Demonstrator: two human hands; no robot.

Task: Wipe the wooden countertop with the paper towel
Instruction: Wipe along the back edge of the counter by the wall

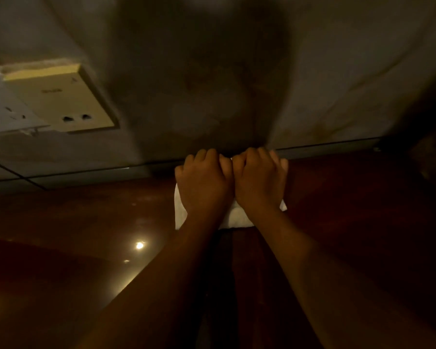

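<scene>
A white paper towel [233,216] lies flat on the dark, glossy wooden countertop [86,235], right at its far edge where it meets the wall. My left hand [203,183] and my right hand [259,180] press down on it side by side, fingers curled over its far edge. Most of the towel is hidden under the two hands; its near corners stick out at left, right and between my wrists.
A pale wall [337,84] rises straight behind the counter, with a cream socket plate [63,99] at the left. A lamp reflection [139,245] glints on the wood near my left forearm. The scene is dim, and the right side is very dark.
</scene>
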